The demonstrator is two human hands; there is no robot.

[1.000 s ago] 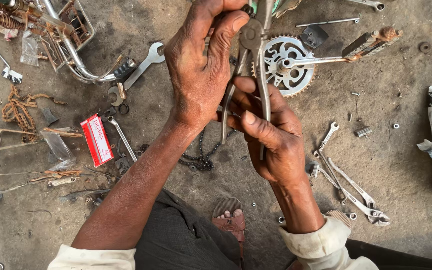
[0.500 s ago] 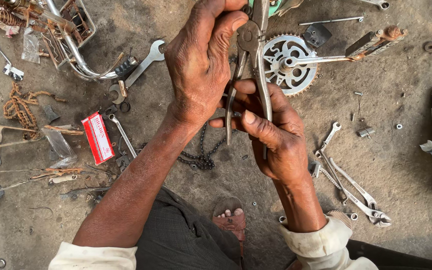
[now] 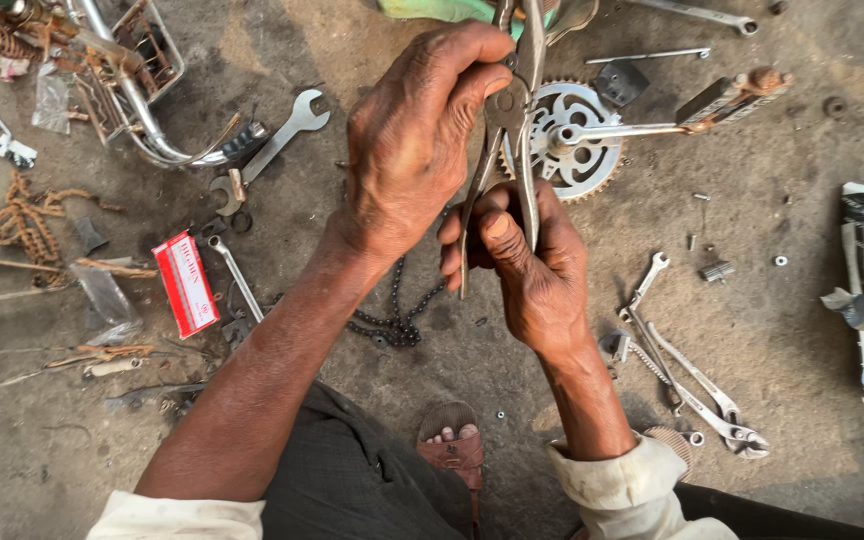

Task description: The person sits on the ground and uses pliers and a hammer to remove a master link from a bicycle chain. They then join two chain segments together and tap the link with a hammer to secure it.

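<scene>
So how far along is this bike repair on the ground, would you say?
Seemingly mid-job. Already apart: the toothed silver chainring with crank arm and pedal lies loose on the floor, and the dark bicycle chain lies beside the knee. In hand: the right hand grips the handles of grey metal pliers, and the left hand steadies them near the pivot. Spanners lie scattered; nothing looks reassembled.

Left hand (image 3: pixel 417 140) raised; right hand (image 3: pixel 522 265) gripping

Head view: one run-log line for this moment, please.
left hand: on pivot of grey metal pliers | right hand: gripping pliers handles | below: toothed steel chainring with crank arm, dark bicycle chain on concrete floor
</scene>
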